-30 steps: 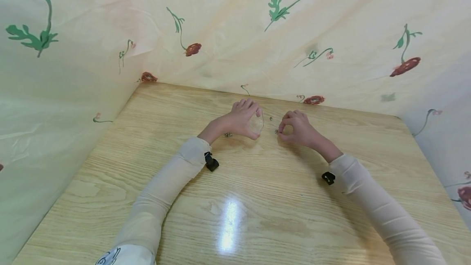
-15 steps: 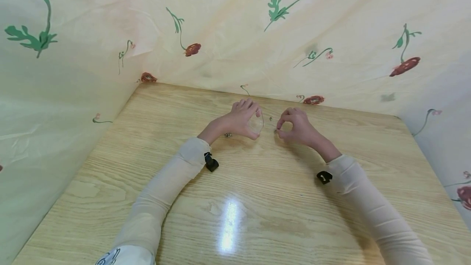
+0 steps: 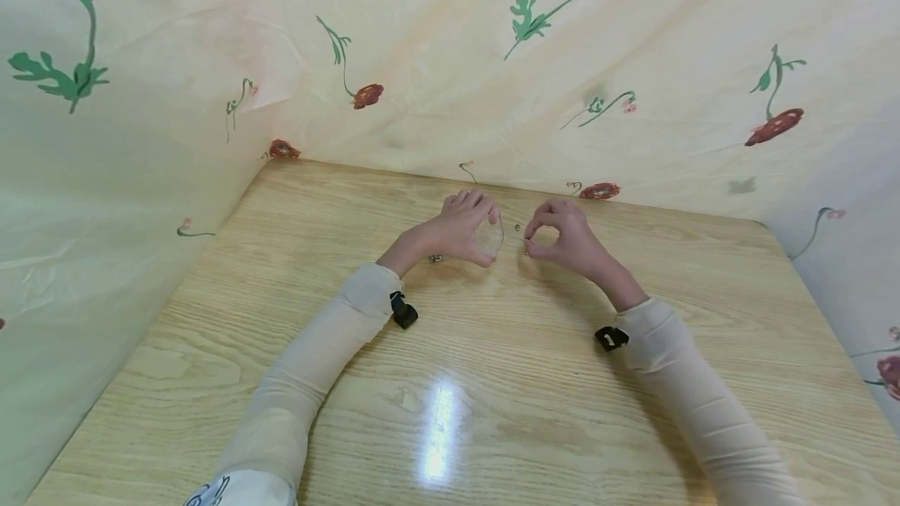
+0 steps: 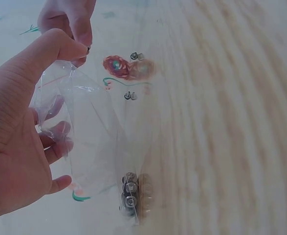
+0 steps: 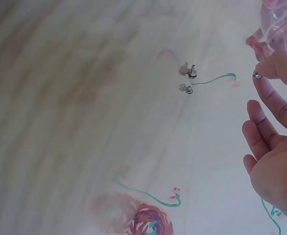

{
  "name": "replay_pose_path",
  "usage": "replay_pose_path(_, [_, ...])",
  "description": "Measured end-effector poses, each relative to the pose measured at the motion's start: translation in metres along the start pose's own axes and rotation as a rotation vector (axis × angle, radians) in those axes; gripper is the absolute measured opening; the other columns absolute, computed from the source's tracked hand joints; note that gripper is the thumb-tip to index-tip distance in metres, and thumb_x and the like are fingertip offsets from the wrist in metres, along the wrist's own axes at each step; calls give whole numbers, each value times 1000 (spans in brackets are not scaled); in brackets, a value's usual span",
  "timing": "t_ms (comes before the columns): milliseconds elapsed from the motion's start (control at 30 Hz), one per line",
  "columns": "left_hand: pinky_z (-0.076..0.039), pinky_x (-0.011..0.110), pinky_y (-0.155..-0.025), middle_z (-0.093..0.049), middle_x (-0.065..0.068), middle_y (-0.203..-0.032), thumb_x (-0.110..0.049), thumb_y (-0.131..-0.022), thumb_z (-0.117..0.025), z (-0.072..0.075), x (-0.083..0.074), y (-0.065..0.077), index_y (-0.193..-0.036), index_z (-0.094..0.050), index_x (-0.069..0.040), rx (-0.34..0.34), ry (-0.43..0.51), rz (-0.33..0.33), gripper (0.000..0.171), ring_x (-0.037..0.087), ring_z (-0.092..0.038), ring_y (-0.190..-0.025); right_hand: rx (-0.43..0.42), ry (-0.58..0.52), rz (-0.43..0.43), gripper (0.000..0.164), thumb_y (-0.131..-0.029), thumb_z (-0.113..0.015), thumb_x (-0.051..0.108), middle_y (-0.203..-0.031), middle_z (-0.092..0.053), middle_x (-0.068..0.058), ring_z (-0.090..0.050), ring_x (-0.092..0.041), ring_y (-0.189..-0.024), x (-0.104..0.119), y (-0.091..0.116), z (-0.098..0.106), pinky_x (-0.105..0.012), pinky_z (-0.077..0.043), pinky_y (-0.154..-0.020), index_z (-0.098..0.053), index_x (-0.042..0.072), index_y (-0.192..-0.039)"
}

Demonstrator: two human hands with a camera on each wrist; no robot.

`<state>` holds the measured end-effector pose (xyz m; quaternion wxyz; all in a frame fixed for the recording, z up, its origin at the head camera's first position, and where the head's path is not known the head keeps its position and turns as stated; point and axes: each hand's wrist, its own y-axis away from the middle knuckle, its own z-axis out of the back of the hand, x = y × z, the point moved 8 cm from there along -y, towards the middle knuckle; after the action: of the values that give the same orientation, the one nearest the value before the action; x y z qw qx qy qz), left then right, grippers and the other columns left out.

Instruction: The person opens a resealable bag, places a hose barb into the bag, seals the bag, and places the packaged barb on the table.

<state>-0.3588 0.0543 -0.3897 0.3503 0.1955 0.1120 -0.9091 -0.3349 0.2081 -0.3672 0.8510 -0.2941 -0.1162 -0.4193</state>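
On the line, clock set to the head view, 12 away from the person. Left hand [image 3: 464, 229] is grasping a clear plastic bag [image 4: 97, 127]; thumb and fingers curve wide around its upper part, mouth facing roughly 3 o'clock. Right hand [image 3: 573, 236] sits at 3 o'clock of it, thumb and index pinching a small metal piece [image 5: 256, 74]; its other fingers are loose. In the head view the pinch is near the bag's rim, with a gap. No contact that I can see.

Rest of the parts: two loose pieces [image 4: 134, 56] stand on the table [image 3: 316, 412]; the head view plainly gives me just one, around 2 o'clock of the bag, between the hands. A cluster of metal pieces [image 3: 436, 258] lies at 7 to 8 o'clock of the left hand, just beside the wrist. In the left wrist view it lines up with the bag's lower edge. Inside or behind the film? Can't tell.

My read: step in hand is bringing the pinched part to the bag; drop not yet made. Next move calls for closing that gap toward 9 o'clock, fingertips inside the rim before letting go, left hand steady. Risk: thin film folding, part bouncing off the lip.
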Motion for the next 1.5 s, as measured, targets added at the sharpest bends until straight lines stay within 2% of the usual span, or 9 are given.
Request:
replay_pose_path(200, [-27,51,-105,-39,7,-122,-37,-79,-78,0,0,1,-123,-46,-9,-2,2,1,61,28,-35,-116,-40,-9,35,5,-78,-79,6,-99,-64,-17,-51,-34,-94,5,-3,1,-57,-31,-95,-75,7,-81])
replay_pose_path(433, [-26,51,-107,-38,7,-123,-38,-80,-78,1,1,1,-118,-44,-14,-10,2,0,57,28,-34,-118,-97,-31,58,11,-76,-81,0,-99,-64,-18,-48,-32,-89,13,-8,5,-45,-30,-88,-75,8,-80])
replay_pose_path(567, [-26,51,-106,-39,7,-124,-39,-81,-77,1,1,0,-122,-45,-12,0,-5,-2,59,29,-34,-119,-110,-40,53,10,-76,-81,1,-99,-63,-17,-45,-29,-88,17,-10,7,-41,-30,-85,-75,8,-81])
replay_pose_path(867, [-26,51,-106,-38,7,-124,-38,-80,-77,0,1,0,-124,-46,-10,5,0,-8,60,29,-34,-119,-107,-63,18,6,-80,-78,4,-104,-62,-17,-45,-30,-93,19,-12,8,-44,-29,-88,-75,6,-84])
replay_pose_path(1167, [-26,52,-106,-38,8,-124,-38,-81,-77,1,0,1,-125,-47,-10,8,-9,-7,60,29,-34,-119,-156,-85,72,7,-78,-78,1,-99,-62,-16,-49,-34,-97,29,-20,16,-44,-30,-89,-75,7,-81])
replay_pose_path(1300, [-26,51,-107,-38,7,-126,-38,-81,-77,1,0,1,-123,-45,-12,10,-20,-4,58,29,-34,-119,-163,-88,70,3,-80,-77,5,-98,-62,-14,-50,-33,-99,33,-23,18,-44,-31,-90,-75,6,-82])
replay_pose_path(1500, [-26,51,-107,-38,7,-125,-39,-82,-75,1,-1,1,-125,-48,-10,13,-26,-7,58,28,-34,-118,-171,-114,58,5,-80,-77,6,-101,-62,-13,-49,-33,-101,38,-27,20,-42,-31,-89,-75,6,-84])
